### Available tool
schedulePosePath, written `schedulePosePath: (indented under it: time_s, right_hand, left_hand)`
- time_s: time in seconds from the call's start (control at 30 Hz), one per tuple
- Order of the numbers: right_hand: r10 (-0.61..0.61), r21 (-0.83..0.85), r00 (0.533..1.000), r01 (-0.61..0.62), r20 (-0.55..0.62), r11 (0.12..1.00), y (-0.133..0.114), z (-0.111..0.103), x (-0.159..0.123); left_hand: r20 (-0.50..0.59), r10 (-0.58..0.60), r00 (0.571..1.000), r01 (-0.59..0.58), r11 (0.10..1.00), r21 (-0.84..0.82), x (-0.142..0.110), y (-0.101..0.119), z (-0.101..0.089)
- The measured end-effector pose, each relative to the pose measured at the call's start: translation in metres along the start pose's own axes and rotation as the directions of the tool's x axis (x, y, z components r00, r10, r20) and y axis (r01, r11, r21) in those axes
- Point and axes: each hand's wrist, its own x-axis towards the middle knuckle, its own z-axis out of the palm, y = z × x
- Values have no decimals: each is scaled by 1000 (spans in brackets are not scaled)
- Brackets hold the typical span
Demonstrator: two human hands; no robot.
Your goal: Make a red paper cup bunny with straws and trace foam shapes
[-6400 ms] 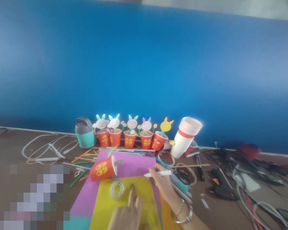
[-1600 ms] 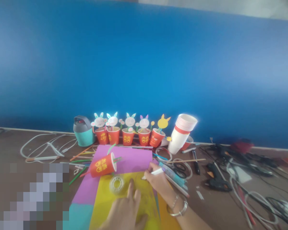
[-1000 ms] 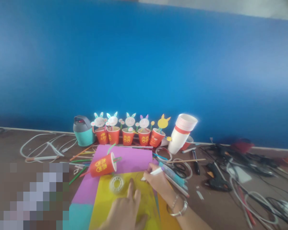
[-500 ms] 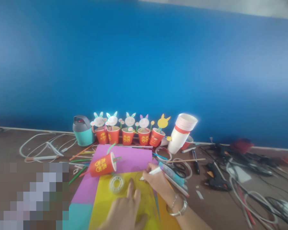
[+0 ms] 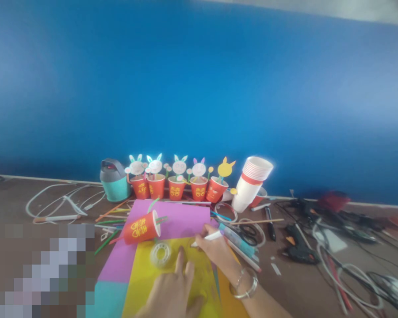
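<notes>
My right hand (image 5: 215, 246) is closed round a white pen (image 5: 208, 237), its tip at the upper part of a yellow sheet of paper (image 5: 146, 282). Faint outlines show on the sheet near the tip. My left hand (image 5: 175, 282) lies flat on the same sheet with its fingers stretched out. Just beyond the left fingertips is a roll of clear tape (image 5: 161, 254). A red paper cup (image 5: 141, 229) with gold characters and green and red straws lies on its side over a purple sheet (image 5: 185, 218).
Along the blue wall stand red cups (image 5: 177, 188) with paper rabbit heads, a stack of white cups (image 5: 252, 181) and a teal container (image 5: 115, 183). To the right lie scissors (image 5: 248, 234), a black glue gun (image 5: 298, 245) and tangled cables (image 5: 354, 282). A blurred patch covers the lower left.
The pen and the fingers of my right hand have shifted slightly to the left on the yellow sheet. My left hand stays in place.
</notes>
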Motion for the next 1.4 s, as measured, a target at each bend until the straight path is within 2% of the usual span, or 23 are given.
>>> schedulePosePath:
  time_s: [0.17,0.33,0.57,0.87,1.4]
  right_hand:
    - [-14,58,996,19,-89,998,1,-11,3]
    - [-69,9,990,70,-120,997,4,-27,7]
    - [-88,-32,994,86,-65,996,15,-21,7]
    - [-67,-56,998,66,-16,996,21,-19,7]
    - [-67,-73,997,70,33,995,27,-21,8]
  left_hand:
    - [3,-17,1000,17,1000,-5,1,1,0]
    - [12,23,1000,-22,999,-42,2,-1,-3]
    - [19,31,999,-29,996,-90,-1,-1,-7]
    - [13,56,998,-54,993,-109,2,-5,2]
    - [13,7,1000,-6,997,-80,-1,-1,-4]
